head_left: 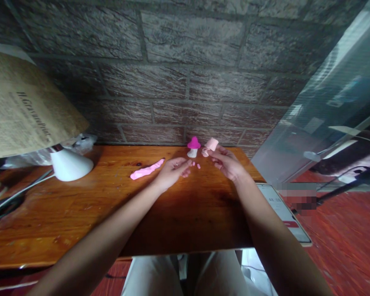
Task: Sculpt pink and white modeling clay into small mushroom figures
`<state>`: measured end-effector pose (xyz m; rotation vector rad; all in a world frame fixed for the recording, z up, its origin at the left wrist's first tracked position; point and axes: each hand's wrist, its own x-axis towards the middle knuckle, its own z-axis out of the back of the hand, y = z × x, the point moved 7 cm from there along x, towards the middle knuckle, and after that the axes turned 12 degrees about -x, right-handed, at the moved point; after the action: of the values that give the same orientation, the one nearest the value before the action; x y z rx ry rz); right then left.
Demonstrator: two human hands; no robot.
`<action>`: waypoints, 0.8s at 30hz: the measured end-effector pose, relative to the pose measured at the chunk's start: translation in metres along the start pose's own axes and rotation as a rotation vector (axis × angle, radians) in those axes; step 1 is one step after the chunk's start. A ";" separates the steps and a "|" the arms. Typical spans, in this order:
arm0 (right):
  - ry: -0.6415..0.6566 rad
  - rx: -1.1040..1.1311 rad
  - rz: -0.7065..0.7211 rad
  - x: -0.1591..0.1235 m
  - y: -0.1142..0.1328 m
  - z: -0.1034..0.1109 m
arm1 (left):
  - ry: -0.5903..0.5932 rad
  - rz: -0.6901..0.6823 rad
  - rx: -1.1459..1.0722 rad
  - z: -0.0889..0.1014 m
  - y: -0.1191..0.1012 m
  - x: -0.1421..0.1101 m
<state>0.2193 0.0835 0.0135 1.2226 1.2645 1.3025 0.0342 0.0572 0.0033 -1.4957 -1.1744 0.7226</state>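
My right hand (225,161) is closed around a pale pink lump of modelling clay (211,144), squared off at the top, held above the table near the wall. My left hand (172,172) is pinched, with a tiny pink clay bit (193,163) at its fingertips. Another small pink clay piece (198,166) shows between the two hands. Just behind them stands a little clay mushroom (194,144) with a magenta cap and a white stem. To the left of my left hand lies a long, uneven bright pink clay strip (147,169).
A lamp with a white base (70,164) and a brown paper shade (27,107) stands at the left. A phone (283,211) lies at the table's right edge. The stone-patterned wall (185,82) borders the back of the wooden table (89,222); a translucent panel (308,98) rises at the right.
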 end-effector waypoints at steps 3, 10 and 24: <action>0.103 0.059 0.026 -0.009 0.011 -0.024 | 0.015 0.057 -0.063 0.001 0.004 0.001; 0.133 -0.050 0.103 -0.009 0.008 -0.033 | 0.099 0.217 -0.297 -0.007 0.004 -0.005; 0.025 -0.188 0.174 0.000 0.001 -0.018 | 0.142 0.297 -0.376 -0.005 0.005 -0.005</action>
<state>0.2010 0.0822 0.0152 1.2053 1.0442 1.5296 0.0385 0.0511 -0.0013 -2.0325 -1.0286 0.5983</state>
